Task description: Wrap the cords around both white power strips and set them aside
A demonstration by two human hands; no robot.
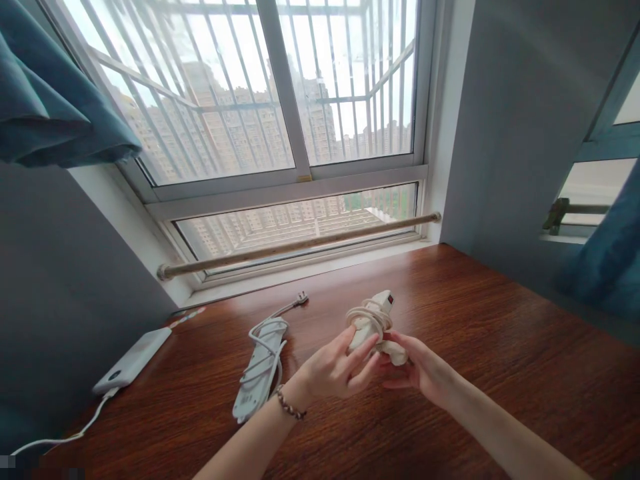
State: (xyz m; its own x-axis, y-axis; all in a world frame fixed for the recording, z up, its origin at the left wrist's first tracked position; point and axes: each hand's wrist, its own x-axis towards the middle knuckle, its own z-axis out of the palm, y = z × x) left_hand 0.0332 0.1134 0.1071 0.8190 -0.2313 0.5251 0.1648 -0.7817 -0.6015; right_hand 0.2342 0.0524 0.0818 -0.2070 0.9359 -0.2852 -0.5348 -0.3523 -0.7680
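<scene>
A white power strip (367, 328) with its cord wound round it is held above the wooden tabletop, a red switch showing at its far end. My left hand (340, 367) grips the strip's near end, fingers closed over it. Close beside it, my right hand (417, 368) has its fingers closed about the plug (394, 352) at the cord's end. The hands hide the strip's near end. To the left lies a second white power strip (257, 373), its cord wrapped loosely round it and its plug pointing to the window.
At the table's left edge lies a white power bank (135, 360) with a white cable (85, 427) plugged in. Behind the brown wooden table (475, 320) is a window with a rail (300, 245) across it. A blue curtain (55, 100) hangs at upper left.
</scene>
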